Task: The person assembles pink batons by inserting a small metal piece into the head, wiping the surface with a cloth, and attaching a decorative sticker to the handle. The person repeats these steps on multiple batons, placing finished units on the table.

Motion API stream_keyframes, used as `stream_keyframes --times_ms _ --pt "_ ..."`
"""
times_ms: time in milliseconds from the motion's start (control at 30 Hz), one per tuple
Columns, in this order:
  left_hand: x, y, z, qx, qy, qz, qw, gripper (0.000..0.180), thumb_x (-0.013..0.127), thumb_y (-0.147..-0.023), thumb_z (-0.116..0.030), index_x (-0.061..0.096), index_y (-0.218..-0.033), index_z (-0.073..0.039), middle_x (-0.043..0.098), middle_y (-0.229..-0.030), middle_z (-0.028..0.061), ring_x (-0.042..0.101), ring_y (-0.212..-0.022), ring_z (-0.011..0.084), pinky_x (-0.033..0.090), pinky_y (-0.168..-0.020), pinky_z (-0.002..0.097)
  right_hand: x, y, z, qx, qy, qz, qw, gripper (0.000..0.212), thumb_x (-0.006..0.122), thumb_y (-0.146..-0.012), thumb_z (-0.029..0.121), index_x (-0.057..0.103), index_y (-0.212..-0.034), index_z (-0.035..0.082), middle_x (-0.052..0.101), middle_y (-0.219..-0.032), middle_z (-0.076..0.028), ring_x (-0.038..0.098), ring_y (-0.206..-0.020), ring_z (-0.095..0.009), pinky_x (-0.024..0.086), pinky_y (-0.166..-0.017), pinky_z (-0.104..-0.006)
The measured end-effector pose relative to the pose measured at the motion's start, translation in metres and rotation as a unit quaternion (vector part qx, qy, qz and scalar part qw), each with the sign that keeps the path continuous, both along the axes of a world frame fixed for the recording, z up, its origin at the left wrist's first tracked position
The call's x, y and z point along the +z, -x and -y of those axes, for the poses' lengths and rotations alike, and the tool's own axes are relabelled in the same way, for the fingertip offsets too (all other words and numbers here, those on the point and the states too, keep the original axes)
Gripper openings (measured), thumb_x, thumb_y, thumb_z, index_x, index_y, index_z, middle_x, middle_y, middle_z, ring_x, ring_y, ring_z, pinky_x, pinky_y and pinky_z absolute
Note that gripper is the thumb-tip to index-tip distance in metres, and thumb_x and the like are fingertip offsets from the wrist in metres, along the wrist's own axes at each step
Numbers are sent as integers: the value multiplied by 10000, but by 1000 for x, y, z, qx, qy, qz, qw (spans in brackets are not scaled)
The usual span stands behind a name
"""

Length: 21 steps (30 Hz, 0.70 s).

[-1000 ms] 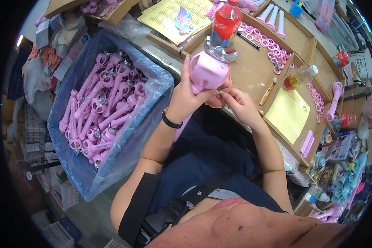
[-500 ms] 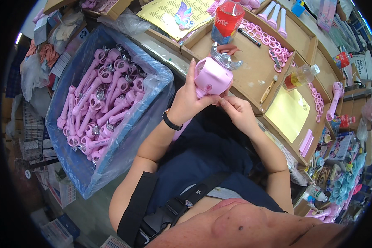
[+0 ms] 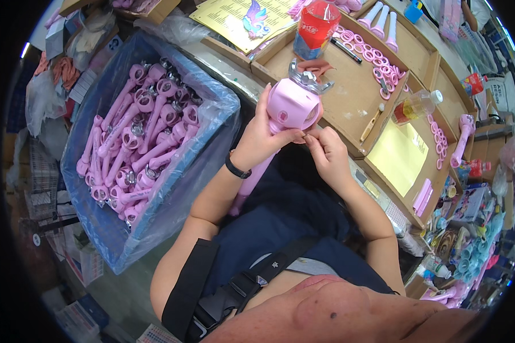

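In front of my body I hold a pink toy wand [image 3: 292, 104] with a round, open-sided head and a silver crown [image 3: 309, 78] on top. My left hand [image 3: 261, 132] is closed around the wand just below its head, and the pink handle runs down past that wrist. At the lower right of the head, my right hand [image 3: 328, 151] has thumb and fingers pinched together, close to my left thumb. Whatever lies in that pinch is too small or too hidden to make out.
On the left, a blue plastic-lined bin [image 3: 174, 200] holds many similar wands. Cardboard trays [image 3: 340, 117] ahead carry pink rings [image 3: 383, 66], a red-labelled bottle [image 3: 316, 31], a clear bottle [image 3: 415, 107], a black marker [image 3: 347, 50], a brush [image 3: 371, 126] and yellow paper [image 3: 397, 160].
The wand has turned in my left hand, so its head faces differently and more of the handle shows below. My right hand has shifted slightly and stays pinched beside the head.
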State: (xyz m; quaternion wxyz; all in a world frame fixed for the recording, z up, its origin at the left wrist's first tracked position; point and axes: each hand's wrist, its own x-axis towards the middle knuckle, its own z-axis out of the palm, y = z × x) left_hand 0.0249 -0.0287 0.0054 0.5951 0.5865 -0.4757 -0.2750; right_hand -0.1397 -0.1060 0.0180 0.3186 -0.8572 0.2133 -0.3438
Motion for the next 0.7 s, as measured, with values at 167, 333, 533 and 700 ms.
stream_keyframes --times_ms 167,333,533,700 --pt "6 0 0 -2 4 -6 1000 1112 813 -700 -331 63 -1415 72 476 -1270 230 523 -1144 265 430 -936 338 4 3 1 -22 68 -18 997 83 637 -836 109 632 -891 49 551 -746 -107 573 -672 -286 462 -569 -362" --pt "9 1 -5 49 27 153 987 1169 835 -647 -384 76 -1420 53 519 -1220 262 573 -1095 339 468 -884 358 3 1 0 -15 9 -13 1000 135 593 -878 166 636 -900 40 558 -749 -124 576 -658 -273 458 -552 -353" --pt "9 3 -4 43 64 205 976 1153 841 -632 -379 110 -1422 36 533 -1197 267 579 -1069 380 481 -863 376 11 9 13 50 -523 -163 835 292 501 -944 254 607 -952 -18 547 -714 -97 562 -614 -211 451 -559 -317" --pt "4 2 -3 40 27 146 988 1140 838 -647 -360 98 -1424 28 512 -1229 264 563 -1106 367 462 -893 368 4 6 3 6 84 -49 995 132 650 -810 108 635 -909 23 593 -719 -137 603 -632 -298 469 -525 -360"
